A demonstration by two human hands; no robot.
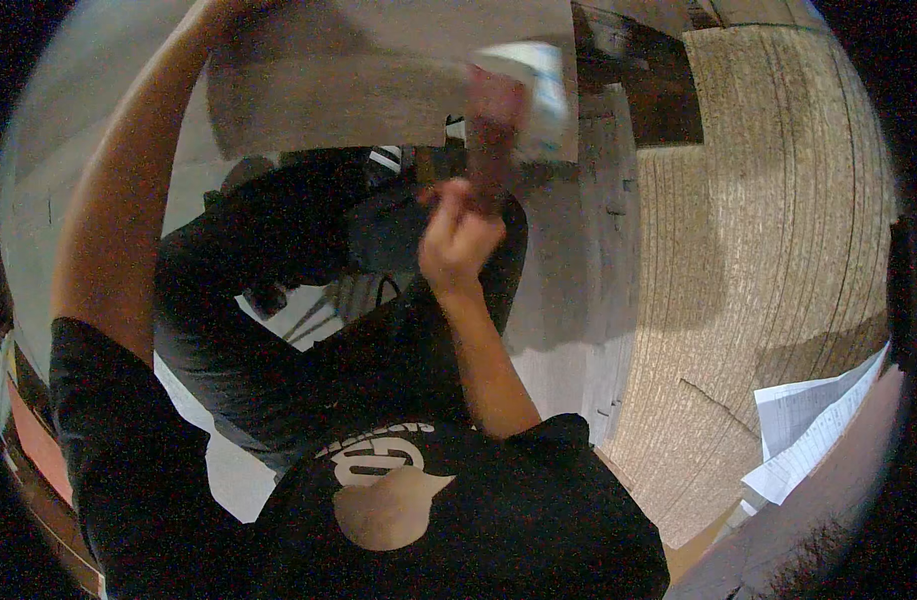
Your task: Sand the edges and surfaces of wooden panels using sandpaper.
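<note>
My right hand (462, 240) is closed around the dark reddish-brown handle of a tool (498, 110), held up in front of my knee. Motion smears the tool, and its far end looks broad, white and partly blue; I cannot make out its kind. Behind it, a flat brown board (338, 95) spans the upper middle. My left arm stretches up along the left side to the top edge, where my left hand (253, 6) is dark and mostly cut off beside the board. Its fingers do not show.
My bent legs in dark trousers (248, 230) fill the middle. Long striped wood-grain panels (768, 200) lie on the right, with folded white printed sheets (813, 430) at their near end. A dark brown piece (668, 95) sits at the upper right, beside the board.
</note>
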